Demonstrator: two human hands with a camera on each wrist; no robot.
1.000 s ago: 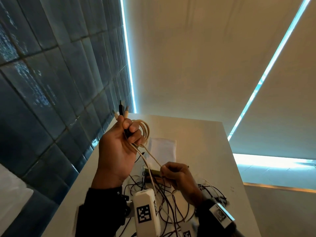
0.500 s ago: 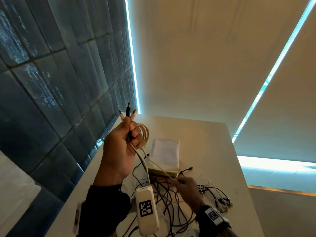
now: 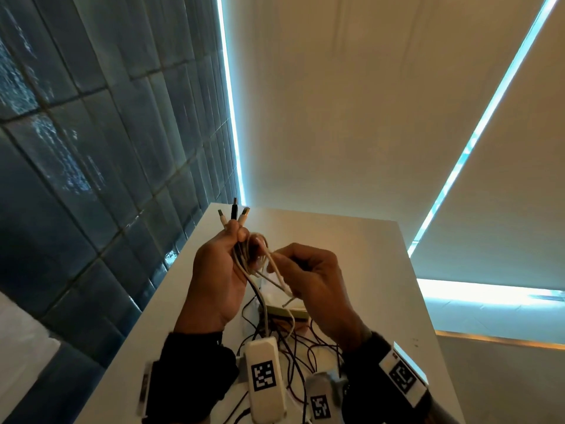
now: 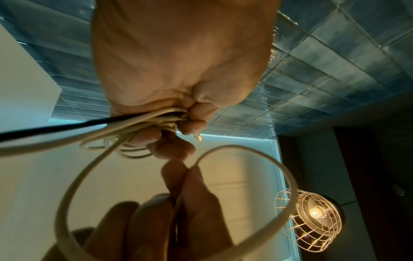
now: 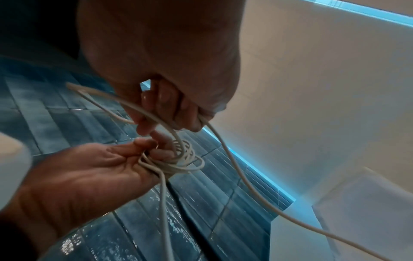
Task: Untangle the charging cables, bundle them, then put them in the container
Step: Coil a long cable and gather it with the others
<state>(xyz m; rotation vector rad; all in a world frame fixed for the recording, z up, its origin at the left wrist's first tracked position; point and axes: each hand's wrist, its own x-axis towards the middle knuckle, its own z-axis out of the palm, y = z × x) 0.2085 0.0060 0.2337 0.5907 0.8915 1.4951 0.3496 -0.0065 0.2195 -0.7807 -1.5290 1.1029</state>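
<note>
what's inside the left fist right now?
The left hand grips coiled cream cable loops plus one black cable; three plug ends stick out the top. How the strands cross inside the palm is covered.

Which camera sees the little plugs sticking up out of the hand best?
The head view: three plugs stick up above the left hand, one black between two pale. The left wrist view shows only one pale tip beyond the fingers. The right wrist view shows coiled cable, no plugs.

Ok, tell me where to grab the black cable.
Take the black cable just below the left hand, coming from the right. There it hangs as a single free strand; higher up it is bunched with the white coil, lower down it joins the tangle.
</note>
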